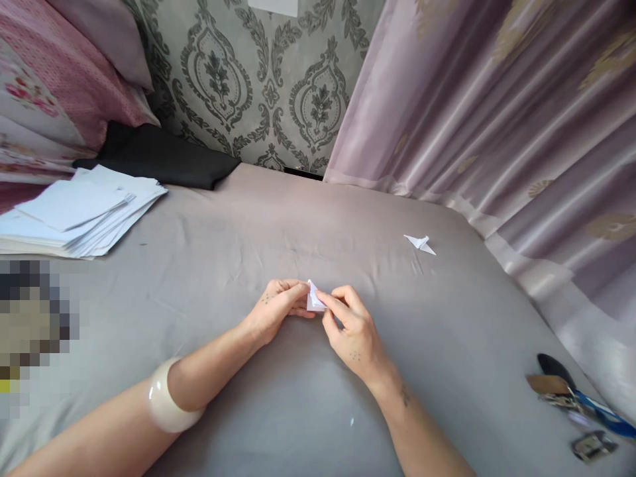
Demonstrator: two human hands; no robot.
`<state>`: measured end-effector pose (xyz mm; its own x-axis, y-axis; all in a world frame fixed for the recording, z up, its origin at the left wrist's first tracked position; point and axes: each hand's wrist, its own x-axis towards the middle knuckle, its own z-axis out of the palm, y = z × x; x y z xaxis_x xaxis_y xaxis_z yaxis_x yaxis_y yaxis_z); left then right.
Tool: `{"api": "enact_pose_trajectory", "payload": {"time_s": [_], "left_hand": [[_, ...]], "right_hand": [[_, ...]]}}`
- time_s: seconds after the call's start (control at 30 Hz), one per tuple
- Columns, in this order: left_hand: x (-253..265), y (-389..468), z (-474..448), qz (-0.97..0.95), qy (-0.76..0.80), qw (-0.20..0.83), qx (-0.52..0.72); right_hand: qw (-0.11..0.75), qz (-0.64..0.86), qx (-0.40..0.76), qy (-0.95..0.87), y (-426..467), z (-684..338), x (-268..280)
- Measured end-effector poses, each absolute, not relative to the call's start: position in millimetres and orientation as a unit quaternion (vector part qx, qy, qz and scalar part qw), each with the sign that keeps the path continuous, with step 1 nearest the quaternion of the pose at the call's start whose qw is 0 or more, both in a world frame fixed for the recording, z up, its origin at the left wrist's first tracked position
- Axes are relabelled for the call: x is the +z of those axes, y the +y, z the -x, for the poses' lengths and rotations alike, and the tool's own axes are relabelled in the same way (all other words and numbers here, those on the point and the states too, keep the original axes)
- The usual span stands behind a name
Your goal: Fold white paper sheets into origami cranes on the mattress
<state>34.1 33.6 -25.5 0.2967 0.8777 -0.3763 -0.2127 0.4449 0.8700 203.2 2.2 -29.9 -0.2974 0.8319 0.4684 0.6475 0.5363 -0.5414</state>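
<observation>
Between my two hands is a small piece of folded white paper [314, 302], held just above the grey sheet. My left hand [279, 303] pinches its left edge, thumb on top and fingers beneath. From the other side my right hand [352, 326] grips the paper's right edge, with the index finger pressed on its face and the thumb below. Part of the paper is covered by my fingers. Farther off to the right, a folded white paper bird [420, 244] lies on the sheet, apart from both hands.
A stack of white paper [74, 212] lies at the left, with a black cloth [163, 156] behind it. Keys with a brown tag [550, 385] and a blue strap [603, 414] lie at the right edge. Pinkish curtains [447, 99] hang along the right; patterned wallpaper [271, 73] is behind.
</observation>
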Motion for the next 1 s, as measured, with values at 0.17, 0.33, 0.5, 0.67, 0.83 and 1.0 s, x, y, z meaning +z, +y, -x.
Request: {"api": "enact_pose_trajectory", "payload": {"time_s": [0.17,0.33,0.5,0.67,0.83,1.0], "left_hand": [[-28.3,34.8,-33.5,-0.355,0.447,0.725,0.384],[-29.3,35.6,-33.1,-0.342,0.43,0.741,0.385],[-26.9,33.6,-32.6,-0.373,0.43,0.727,0.385],[-27.0,33.2,-34.2,-0.382,0.448,0.71,0.385],[-18.4,32.8,-36.0,-0.404,0.463,0.687,0.388],[-10.5,29.8,-36.0,-0.442,0.474,0.653,0.391]], "right_hand": [[0.327,0.467,0.063,-0.819,-0.3,-203.3,-27.9],[0.303,0.461,0.014,-0.834,-0.3,-203.5,-26.7],[0.301,0.45,-0.018,-0.841,-0.2,-203.2,-25.0],[0.285,0.447,-0.027,-0.847,-1.7,-202.0,-24.2],[0.377,0.473,0.187,-0.774,-0.1,-202.0,-19.5],[0.419,0.566,0.447,-0.552,7.1,-204.1,-15.9]]}}
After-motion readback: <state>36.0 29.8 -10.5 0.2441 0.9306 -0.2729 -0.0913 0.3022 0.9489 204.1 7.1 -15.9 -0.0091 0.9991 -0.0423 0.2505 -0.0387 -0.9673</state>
